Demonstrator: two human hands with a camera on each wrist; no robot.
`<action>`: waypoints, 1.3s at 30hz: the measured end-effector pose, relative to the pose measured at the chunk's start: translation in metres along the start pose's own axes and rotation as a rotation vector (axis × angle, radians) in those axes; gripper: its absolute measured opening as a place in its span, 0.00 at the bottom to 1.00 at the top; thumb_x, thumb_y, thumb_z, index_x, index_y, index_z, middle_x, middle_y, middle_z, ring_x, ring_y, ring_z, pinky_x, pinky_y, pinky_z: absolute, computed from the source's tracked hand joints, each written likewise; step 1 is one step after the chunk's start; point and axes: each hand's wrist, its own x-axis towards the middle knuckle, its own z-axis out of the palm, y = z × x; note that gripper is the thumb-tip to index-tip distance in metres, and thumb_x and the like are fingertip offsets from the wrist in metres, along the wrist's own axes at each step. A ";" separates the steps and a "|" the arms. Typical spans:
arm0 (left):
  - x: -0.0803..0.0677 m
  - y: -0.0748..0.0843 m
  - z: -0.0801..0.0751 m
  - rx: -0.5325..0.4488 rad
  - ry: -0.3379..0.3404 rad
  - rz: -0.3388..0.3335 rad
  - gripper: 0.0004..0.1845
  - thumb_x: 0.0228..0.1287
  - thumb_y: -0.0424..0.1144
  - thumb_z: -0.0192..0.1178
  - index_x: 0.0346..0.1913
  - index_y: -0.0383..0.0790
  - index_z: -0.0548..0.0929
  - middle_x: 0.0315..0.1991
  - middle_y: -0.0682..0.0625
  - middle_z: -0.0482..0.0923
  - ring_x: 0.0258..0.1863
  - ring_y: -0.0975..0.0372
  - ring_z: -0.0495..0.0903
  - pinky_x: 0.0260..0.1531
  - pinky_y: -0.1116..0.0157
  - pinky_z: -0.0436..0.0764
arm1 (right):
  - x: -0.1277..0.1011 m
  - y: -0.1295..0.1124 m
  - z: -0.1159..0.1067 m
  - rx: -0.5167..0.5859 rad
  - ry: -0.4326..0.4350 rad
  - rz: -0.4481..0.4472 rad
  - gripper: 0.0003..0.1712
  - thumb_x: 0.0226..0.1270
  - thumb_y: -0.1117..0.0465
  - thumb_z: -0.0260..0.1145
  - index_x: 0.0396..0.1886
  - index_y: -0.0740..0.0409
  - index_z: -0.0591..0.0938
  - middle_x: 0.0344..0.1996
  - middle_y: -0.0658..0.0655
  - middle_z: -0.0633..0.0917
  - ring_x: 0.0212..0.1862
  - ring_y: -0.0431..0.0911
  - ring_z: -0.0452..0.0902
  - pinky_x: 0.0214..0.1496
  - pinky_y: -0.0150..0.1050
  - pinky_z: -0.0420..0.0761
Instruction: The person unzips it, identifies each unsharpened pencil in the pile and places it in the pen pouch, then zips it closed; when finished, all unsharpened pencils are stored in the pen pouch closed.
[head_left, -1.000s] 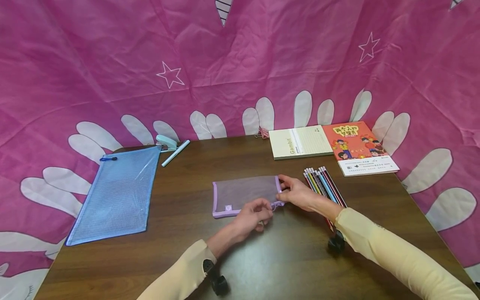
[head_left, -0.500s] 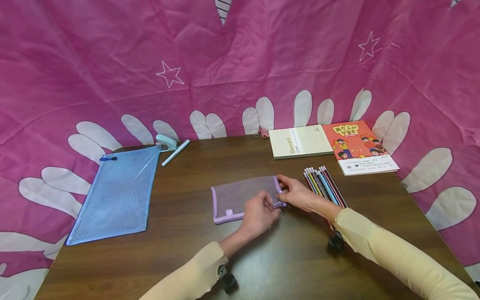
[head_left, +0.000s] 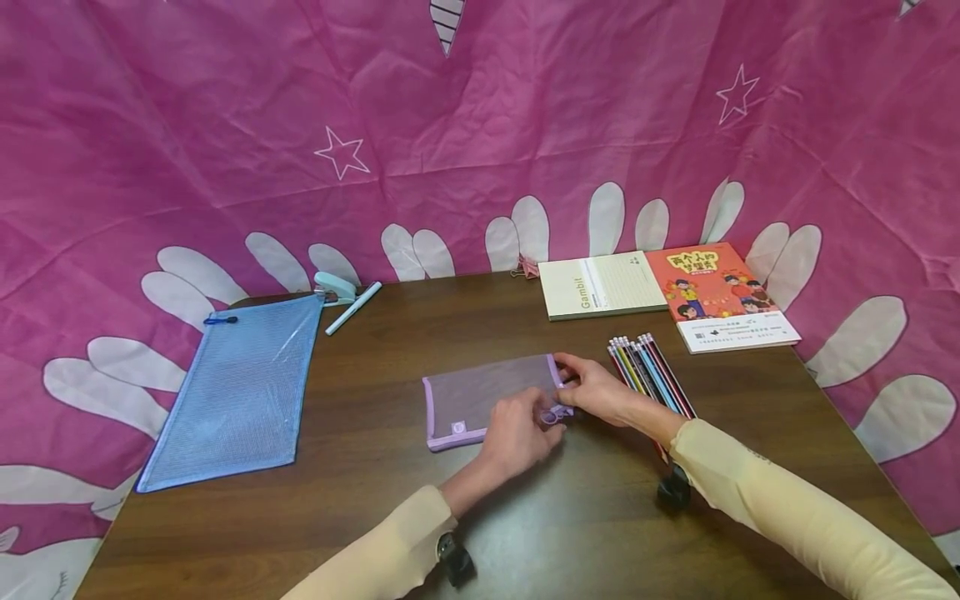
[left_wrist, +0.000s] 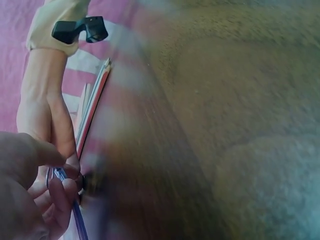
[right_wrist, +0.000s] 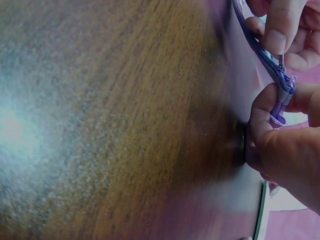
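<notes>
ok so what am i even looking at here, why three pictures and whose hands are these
These are one person's two bare hands, filmed by three cameras at once. The wide picture comes from a camera worn on the head, looking down at a brown table. The two blurry close-ups come from cameras strapped to each wrist, so they show the fingers from very near.

In the middle lies a small purple mesh pouch. The right hand pinches its right end, and the left hand pinches at its zip near the same corner; the right wrist view shows fingers on the purple edge.

Around them: a blue mesh pouch on the left, a row of pencils on the right, a cream notebook and an orange book at the back, plus a pale blue stapler and pen.
</notes>
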 end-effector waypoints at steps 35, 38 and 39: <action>-0.030 -0.047 -0.045 0.260 0.151 0.123 0.07 0.51 0.36 0.77 0.34 0.43 0.91 0.30 0.53 0.79 0.26 0.62 0.80 0.28 0.64 0.82 | -0.012 0.006 -0.025 0.087 -0.097 -0.058 0.45 0.68 0.74 0.61 0.78 0.71 0.48 0.56 0.74 0.66 0.51 0.57 0.67 0.45 0.36 0.77; -0.034 -0.059 -0.060 0.250 0.147 0.116 0.07 0.50 0.34 0.77 0.33 0.42 0.91 0.29 0.53 0.78 0.25 0.63 0.79 0.27 0.64 0.81 | -0.011 0.006 -0.027 0.101 -0.098 -0.052 0.45 0.67 0.74 0.62 0.78 0.70 0.49 0.56 0.74 0.66 0.52 0.59 0.67 0.45 0.37 0.78; -0.036 -0.062 -0.065 0.247 0.149 0.113 0.07 0.49 0.34 0.77 0.33 0.42 0.91 0.28 0.53 0.77 0.25 0.63 0.78 0.27 0.65 0.81 | -0.011 0.006 -0.028 0.100 -0.097 -0.056 0.46 0.67 0.74 0.62 0.78 0.71 0.49 0.56 0.75 0.66 0.52 0.59 0.68 0.45 0.38 0.78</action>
